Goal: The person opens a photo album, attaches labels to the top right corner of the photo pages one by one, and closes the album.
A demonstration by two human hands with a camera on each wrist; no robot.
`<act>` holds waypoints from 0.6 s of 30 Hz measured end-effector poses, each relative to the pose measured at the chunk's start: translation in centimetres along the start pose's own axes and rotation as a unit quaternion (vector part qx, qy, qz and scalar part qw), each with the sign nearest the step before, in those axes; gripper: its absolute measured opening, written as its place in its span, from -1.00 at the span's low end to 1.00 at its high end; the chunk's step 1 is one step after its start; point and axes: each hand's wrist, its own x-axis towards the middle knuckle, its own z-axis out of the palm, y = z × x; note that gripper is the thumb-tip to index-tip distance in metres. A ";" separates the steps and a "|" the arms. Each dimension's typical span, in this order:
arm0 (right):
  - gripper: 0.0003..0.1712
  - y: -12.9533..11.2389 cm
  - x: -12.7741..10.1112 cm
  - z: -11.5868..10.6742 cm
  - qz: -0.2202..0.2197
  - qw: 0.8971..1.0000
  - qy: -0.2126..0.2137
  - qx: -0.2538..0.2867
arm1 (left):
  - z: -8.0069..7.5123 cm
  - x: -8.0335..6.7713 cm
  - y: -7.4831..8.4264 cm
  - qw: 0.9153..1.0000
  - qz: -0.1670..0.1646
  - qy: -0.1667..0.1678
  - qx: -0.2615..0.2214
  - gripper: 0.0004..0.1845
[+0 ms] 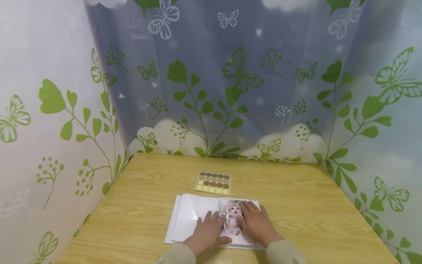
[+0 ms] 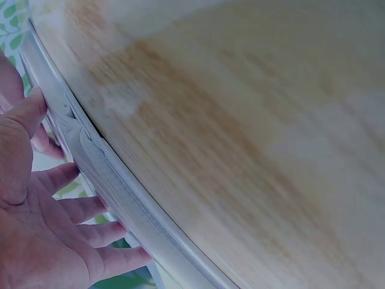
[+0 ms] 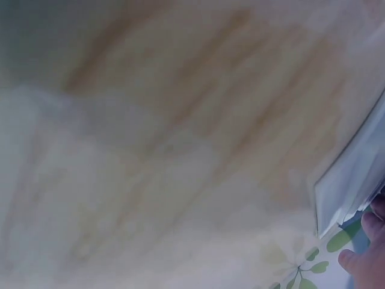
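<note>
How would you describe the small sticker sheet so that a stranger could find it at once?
Start at the wooden table enclosed by leaf-and-butterfly curtains. Just beyond the stack of white sheets under both hands lies the sticker sheet. Unlike those large white sheets, it is small, with rows of brown and yellow dots.

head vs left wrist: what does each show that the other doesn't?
Only the head view shows the kitten picture on the open booklet, the sticker sheet lying apart beyond it, the right hand flat on the page, and the leaf-print curtain.
Only the left wrist view shows the booklet's stacked page edges side-on.
Both show the left hand, fingers straight against the booklet, and the wooden table.
</note>
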 end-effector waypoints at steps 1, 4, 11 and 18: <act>-0.32 -0.1 0.1 0.0 0.002 1.000 -0.001 0.003 | -0.1 0.0 0.0 1.000 -0.001 -0.001 -0.001 -0.18; -0.28 -0.3 0.3 0.2 0.009 1.000 -0.002 0.006 | -0.1 -0.1 0.0 1.000 0.000 0.002 -0.002 -0.18; -0.24 -0.3 0.7 0.5 0.017 1.000 0.012 -0.007 | 0.0 0.0 0.0 1.000 0.006 0.008 -0.002 -0.17; -0.25 -0.7 1.0 0.4 0.004 1.000 -0.004 -0.010 | 0.2 0.2 -0.4 1.000 0.007 0.003 0.009 -0.18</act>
